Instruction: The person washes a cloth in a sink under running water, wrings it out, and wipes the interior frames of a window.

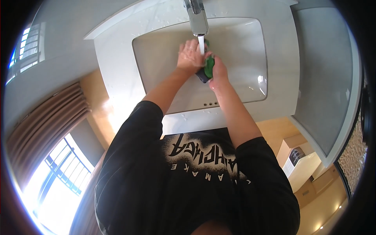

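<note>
Green-and-dark cloth [209,67] held beneath running water [201,45] in sink [239,51]
It is gripped by the right hand [219,72]; touched by the spread left hand [189,56].

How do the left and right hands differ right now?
The left hand extends its fingers toward the tap; the right hand appears to grip the green-and-dark item. The left hand is left of the running water; the right hand is right of it. Both are bare and over the sink.
</note>
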Demonstrator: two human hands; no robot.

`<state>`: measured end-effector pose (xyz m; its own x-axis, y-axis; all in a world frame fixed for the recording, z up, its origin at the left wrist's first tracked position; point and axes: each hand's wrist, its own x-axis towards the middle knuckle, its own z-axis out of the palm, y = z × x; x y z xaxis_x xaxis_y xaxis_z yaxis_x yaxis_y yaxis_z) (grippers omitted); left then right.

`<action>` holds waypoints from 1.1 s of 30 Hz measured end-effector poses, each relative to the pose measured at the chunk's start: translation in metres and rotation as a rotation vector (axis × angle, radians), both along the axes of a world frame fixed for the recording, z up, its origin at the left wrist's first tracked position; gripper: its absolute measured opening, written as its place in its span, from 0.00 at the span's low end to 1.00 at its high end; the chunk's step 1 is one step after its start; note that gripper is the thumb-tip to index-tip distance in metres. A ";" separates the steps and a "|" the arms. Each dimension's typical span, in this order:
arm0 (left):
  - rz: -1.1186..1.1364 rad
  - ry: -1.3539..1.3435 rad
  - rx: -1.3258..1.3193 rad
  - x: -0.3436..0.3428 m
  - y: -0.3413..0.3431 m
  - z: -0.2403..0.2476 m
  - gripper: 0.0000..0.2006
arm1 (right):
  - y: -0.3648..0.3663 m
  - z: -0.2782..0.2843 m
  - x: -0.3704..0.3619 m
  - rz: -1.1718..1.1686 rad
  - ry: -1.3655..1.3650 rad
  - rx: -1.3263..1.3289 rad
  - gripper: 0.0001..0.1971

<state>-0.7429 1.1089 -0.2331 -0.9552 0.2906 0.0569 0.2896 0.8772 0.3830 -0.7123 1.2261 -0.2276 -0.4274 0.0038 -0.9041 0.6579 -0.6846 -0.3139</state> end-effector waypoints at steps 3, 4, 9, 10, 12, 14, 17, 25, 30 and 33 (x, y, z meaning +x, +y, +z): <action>0.174 0.230 -0.177 -0.012 -0.005 -0.007 0.18 | 0.004 0.002 0.003 0.217 0.083 0.386 0.16; 0.195 0.120 -0.254 -0.012 -0.006 -0.010 0.20 | 0.006 -0.005 0.006 0.209 0.081 0.392 0.16; -0.021 -0.377 -0.134 0.014 -0.012 -0.049 0.21 | -0.030 -0.001 0.016 -0.032 -0.060 0.205 0.15; -0.055 -0.383 -0.127 0.016 0.006 -0.032 0.21 | -0.021 -0.008 0.019 -0.062 -0.071 0.217 0.15; 0.263 -0.652 0.239 0.027 0.046 0.043 0.20 | 0.001 -0.034 0.028 -0.328 0.347 -0.321 0.15; 0.226 -0.566 0.278 0.047 0.050 0.062 0.20 | 0.014 -0.051 0.028 -0.265 0.450 -0.462 0.16; 0.213 -0.398 0.289 0.058 0.045 0.062 0.19 | 0.014 -0.026 0.025 -0.132 0.547 -0.750 0.17; 0.041 -0.158 -0.142 0.009 0.008 0.013 0.14 | -0.006 -0.003 0.012 -0.163 0.023 -0.235 0.15; 0.194 0.120 -0.292 -0.009 -0.001 -0.018 0.19 | 0.014 -0.011 0.015 0.406 0.105 0.588 0.23; 0.123 -0.226 -0.416 -0.001 0.014 -0.020 0.21 | 0.018 -0.031 0.020 0.318 0.188 0.764 0.29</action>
